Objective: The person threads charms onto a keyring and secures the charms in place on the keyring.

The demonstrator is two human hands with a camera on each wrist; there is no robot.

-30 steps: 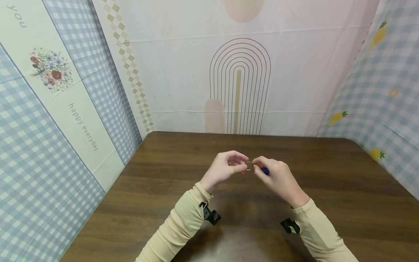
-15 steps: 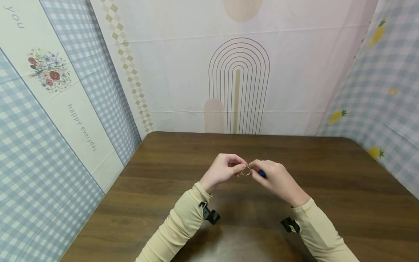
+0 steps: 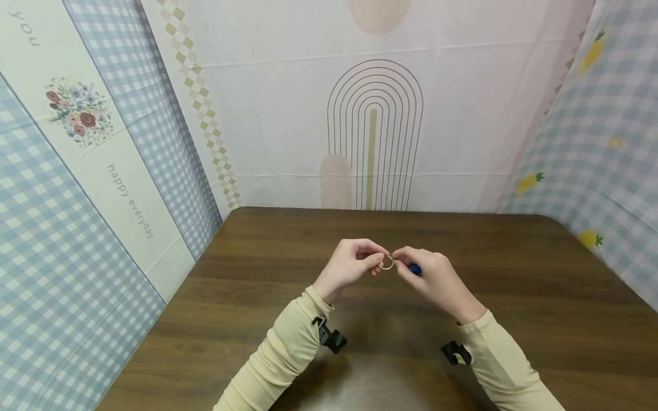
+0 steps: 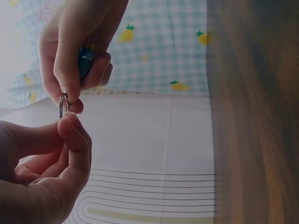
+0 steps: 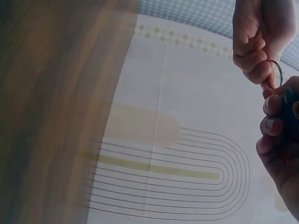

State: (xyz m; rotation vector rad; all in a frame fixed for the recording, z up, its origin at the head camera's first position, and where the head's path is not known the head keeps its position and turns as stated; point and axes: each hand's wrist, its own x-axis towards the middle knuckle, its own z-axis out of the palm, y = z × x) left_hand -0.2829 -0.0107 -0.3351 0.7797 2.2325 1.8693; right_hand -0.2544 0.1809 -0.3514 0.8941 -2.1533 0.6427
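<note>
A thin metal split ring (image 3: 386,269) is between the two hands, above the table. My left hand (image 3: 352,264) pinches it between thumb and index finger. My right hand (image 3: 434,278) has thumb and index fingertips at the ring's other side, pinching there. Curled under the right hand's other fingers is a small blue charm (image 3: 414,269) with a touch of yellow, mostly hidden by the palm. In the left wrist view the ring (image 4: 61,107) shows nearly edge-on, its coils slightly apart. The right wrist view shows part of the blue charm (image 5: 288,109) in the fingers.
A brown wooden table (image 3: 288,234) lies below both hands. Printed cloths hang behind it and at both sides, with a white one (image 3: 277,114) at the back. Black wrist camera mounts (image 3: 334,341) sit on both sleeves.
The hands have drawn slightly closer together around the ring, and the ring has turned and sits a little further left. The right hand moved in, then shifted slightly back up.
</note>
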